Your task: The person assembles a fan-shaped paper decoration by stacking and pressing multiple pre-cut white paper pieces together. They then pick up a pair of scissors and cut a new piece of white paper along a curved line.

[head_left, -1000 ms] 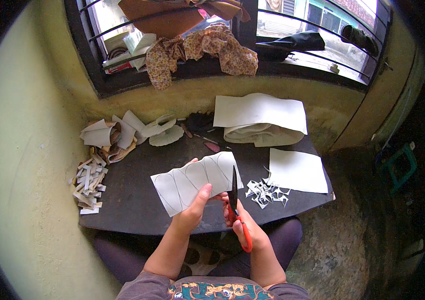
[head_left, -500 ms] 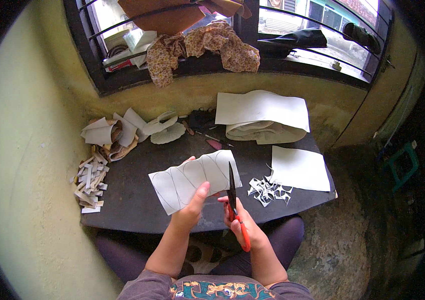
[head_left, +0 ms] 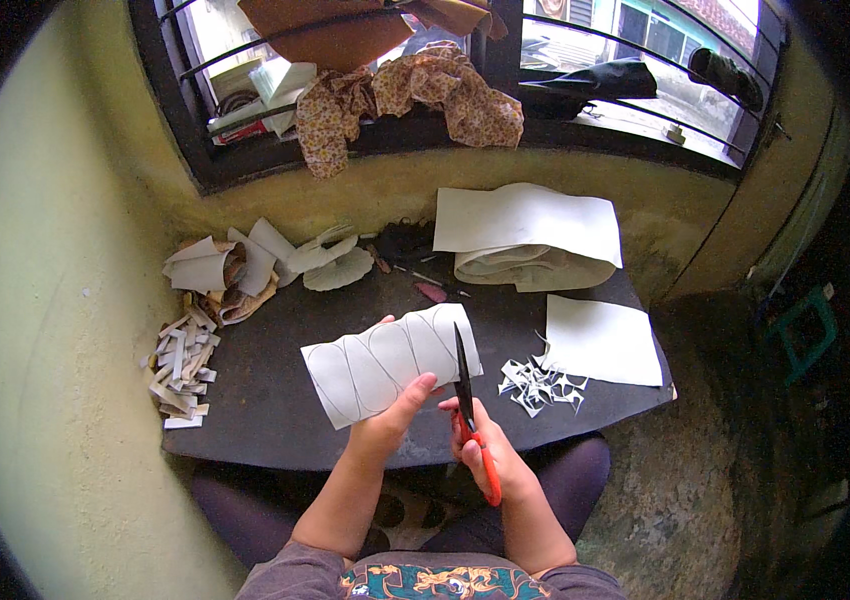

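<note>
My left hand (head_left: 400, 412) grips a white sheet (head_left: 365, 368) marked with drawn curved outlines, thumb on top and fingers mostly hidden beneath. The sheet is held above the dark table (head_left: 275, 400) and bows slightly. In my right hand (head_left: 490, 450) are scissors (head_left: 465, 395) with orange-red handles and dark blades. The blades point away from me and lie over the sheet's right end. Whether they are parted there is hard to make out. Right of the scissors, a heap of thin white offcuts (head_left: 540, 385) rests on the table beside a flat white sheet (head_left: 603, 340).
A large folded white roll (head_left: 530, 235) stands at the back right. Several small strips (head_left: 183, 360) and curled pieces (head_left: 210, 268) lie along the left. Round white cut pieces (head_left: 335, 265) sit at the back, near a pen (head_left: 415, 274). Floral cloth (head_left: 445, 95) hangs on the barred window.
The marked sheet has shifted slightly and curls a little more in my left hand, whose thumb has slid a bit right. The scissors stay nearly in place at its right end.
</note>
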{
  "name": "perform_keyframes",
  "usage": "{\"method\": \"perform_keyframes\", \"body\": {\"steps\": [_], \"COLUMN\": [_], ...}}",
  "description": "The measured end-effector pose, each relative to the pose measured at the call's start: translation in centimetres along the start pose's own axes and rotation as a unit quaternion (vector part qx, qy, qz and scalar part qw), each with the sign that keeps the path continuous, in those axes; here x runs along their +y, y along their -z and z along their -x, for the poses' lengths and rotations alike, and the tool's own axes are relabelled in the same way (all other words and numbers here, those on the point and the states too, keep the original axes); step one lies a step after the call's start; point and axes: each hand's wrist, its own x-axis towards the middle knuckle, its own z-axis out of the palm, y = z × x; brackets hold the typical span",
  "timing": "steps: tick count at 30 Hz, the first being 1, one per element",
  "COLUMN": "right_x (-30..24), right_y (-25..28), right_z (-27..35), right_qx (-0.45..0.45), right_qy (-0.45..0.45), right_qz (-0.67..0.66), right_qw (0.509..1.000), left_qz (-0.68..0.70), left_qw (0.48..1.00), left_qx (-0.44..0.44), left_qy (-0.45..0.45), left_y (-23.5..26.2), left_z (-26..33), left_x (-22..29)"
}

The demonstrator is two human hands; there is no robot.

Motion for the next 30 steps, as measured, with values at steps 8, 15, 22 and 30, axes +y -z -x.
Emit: {"method": "perform_keyframes", "body": {"steps": [8, 15, 22, 30], "right_x": [-0.62, 0.0, -0.52, -0.7], "right_y": [0.16, -0.03, -0.07, -0.14], "right_z": [0.3, 0.32, 0.42, 0.31], "right_qx": [0.005, 0.003, 0.005, 0.012], "right_qy": [0.013, 0.025, -0.012, -0.024], "right_qz": [0.032, -0.002, -0.014, -0.018], "right_qw": [0.999, 1.0, 1.0, 0.999], "left_qz": [-0.077, -0.121, -0.065, -0.052], "left_qw": [0.997, 0.992, 0.998, 0.998], "left_qx": [-0.005, -0.035, -0.024, -0.018], "left_qy": [-0.003, -0.02, 0.002, 0.007], "left_y": [0.26, 0.3, -0.3, -0.29], "left_z": [-0.37, -0.44, -0.52, -0.67], "left_x": [-0.62, -0.36, -0.05, 0.0]}}
